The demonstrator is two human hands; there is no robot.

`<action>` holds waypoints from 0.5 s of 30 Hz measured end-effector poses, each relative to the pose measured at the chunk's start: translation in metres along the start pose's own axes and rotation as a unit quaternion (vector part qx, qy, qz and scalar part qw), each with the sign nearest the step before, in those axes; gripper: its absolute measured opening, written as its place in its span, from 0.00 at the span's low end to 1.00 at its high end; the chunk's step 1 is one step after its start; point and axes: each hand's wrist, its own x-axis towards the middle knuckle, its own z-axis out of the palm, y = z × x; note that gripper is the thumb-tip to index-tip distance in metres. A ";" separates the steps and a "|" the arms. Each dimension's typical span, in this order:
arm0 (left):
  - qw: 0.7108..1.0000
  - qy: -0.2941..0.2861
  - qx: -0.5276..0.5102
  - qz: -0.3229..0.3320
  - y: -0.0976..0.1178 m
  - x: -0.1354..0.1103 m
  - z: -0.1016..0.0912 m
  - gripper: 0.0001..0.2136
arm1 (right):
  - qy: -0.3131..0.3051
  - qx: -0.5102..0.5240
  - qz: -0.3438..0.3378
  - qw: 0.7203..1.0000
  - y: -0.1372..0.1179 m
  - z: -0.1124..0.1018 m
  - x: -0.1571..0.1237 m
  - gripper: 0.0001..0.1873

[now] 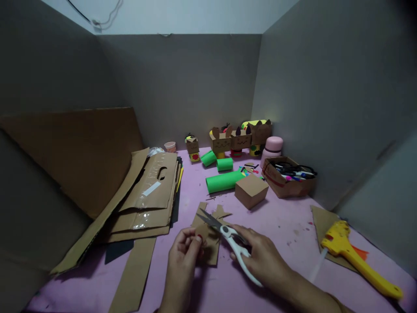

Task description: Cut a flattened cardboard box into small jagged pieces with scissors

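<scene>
My left hand [186, 256] pinches a small piece of brown cardboard [202, 231] between thumb and fingers. In my right hand [260, 254] is a pair of white-handled scissors [230, 234], its dark blades slightly apart and pointing to the upper left, close to the cardboard piece. Below and behind the blades lie cut cardboard scraps [222, 211] on the pink tabletop. Just beyond them stands a small closed cardboard box [251, 190], with a green paper tube [223, 181] lying to its left.
Stacked flattened cardboard [153, 184] fills the left side. At right lie a yellow glue gun [353, 252] and an open box of pens [289, 184], with a pink bottle [273, 148] behind. Box-headed cardboard figures [241, 141] line the back. Grey walls enclose the table.
</scene>
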 end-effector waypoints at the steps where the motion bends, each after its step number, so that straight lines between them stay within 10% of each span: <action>1: 1.000 0.007 0.008 0.016 -0.001 0.000 0.000 0.12 | 0.004 -0.030 0.000 1.000 0.001 0.001 0.000 0.32; 15: 0.985 0.051 0.154 0.065 -0.012 0.033 -0.021 0.25 | -0.046 -0.227 -0.055 0.971 -0.010 -0.016 0.000 0.21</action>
